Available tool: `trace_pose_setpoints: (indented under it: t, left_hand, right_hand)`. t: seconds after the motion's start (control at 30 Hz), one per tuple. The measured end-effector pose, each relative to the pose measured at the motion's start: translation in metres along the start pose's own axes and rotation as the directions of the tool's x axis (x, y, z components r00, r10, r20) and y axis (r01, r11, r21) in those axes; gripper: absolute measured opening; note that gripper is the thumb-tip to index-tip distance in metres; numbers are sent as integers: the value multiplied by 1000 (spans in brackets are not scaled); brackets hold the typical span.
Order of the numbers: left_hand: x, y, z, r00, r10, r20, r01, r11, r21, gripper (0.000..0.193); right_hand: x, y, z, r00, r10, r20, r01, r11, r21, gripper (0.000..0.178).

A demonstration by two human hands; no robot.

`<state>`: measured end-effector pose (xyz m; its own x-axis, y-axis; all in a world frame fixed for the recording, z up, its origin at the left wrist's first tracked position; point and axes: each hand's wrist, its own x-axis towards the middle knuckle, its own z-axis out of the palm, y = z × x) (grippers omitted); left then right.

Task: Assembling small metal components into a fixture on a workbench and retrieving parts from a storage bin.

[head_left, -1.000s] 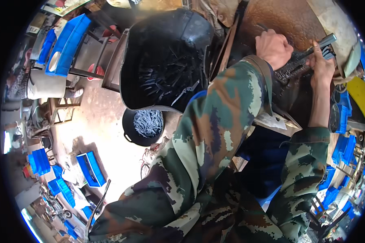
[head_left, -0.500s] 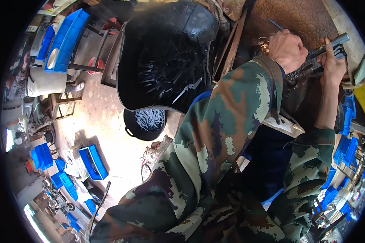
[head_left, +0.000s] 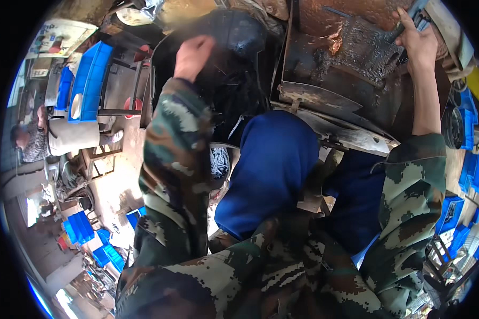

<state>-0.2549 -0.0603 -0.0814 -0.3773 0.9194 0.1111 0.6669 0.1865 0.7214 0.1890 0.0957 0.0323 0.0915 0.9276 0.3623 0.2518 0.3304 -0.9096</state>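
Note:
My left hand, smeared by motion, hangs over a large black tub. Its fingers look curled, but whether they hold anything does not show. Dark metal strips lie inside the tub. On the far right, my right hand is closed round a bundle of dark metal pieces, thumb on the near side. Beside that hand lies a brown metal tray with a wet, dark, grainy patch. A bright coppery spot shows on the patch, and a thin grey rod lies behind it.
Below the tub, a smaller black bucket holds silvery strips, partly hidden by my blue-clad knee. Blue bins stand on a frame at the left, near a seated person. More blue bins line the right.
My left hand has swung left from the tray to above the tub. My right hand stays at the far right with its bundle, now higher in view. The sparks beside my left hand are gone.

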Motion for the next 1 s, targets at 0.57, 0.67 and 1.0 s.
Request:
trace_pose_setpoints:
  t: [0.57, 0.67, 1.0]
  left_hand:
    - [-61, -161, 49, 983, -174, -62, 184, 941, 283, 32]
    - [-65, -148, 46, 979, -172, -108, 197, 934, 299, 27]
    - [-66, -127, 24, 958, -229, -173, 273, 910, 312, 26]
  right_hand:
    - [-2, -2, -1, 998, 55, 8, -54, 992, -111, 35]
    - [-2, -1, 0, 999, 44, 22, -42, 995, -85, 36]
    - [-6, -3, 1, 998, 61, 0, -60, 993, -104, 35]
